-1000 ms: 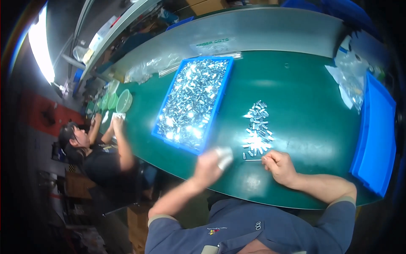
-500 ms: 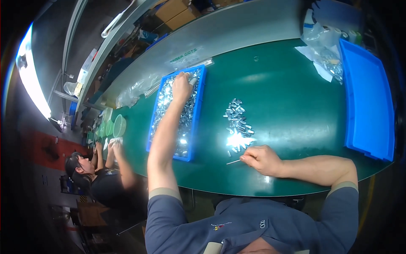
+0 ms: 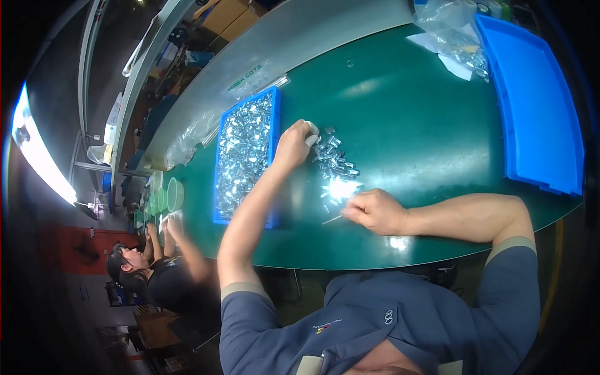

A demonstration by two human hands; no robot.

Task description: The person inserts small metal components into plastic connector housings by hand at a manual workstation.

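My left hand (image 3: pixel 295 145) is at the upper left of a loose pile of small shiny metal pieces (image 3: pixel 335 160), its fingers curled together. Pale covers sit on some of its fingertips, and whatever they may hold is hidden. Just left of that hand stands a blue tray (image 3: pixel 273 119), filled with many similar metal pieces. Near the table's front edge, my right hand (image 3: pixel 377 211) pinches a thin metal rod (image 3: pixel 333 219), which points left below the pile. Glare washes out the lower part of the pile.
A large blue tray (image 3: pixel 540 106) lies at the right on the green table (image 3: pixel 425 125). Behind it rests a clear plastic bag with metal pieces (image 3: pixel 465 53). At the left, a co-worker (image 3: pixel 169 275) works near green bowls (image 3: pixel 175 194). A grey panel (image 3: pixel 325 31) borders the back.
My left hand has moved right, out of the filled blue tray to the loose pile. My right hand still pinches the rod. The whole view has shifted slightly.
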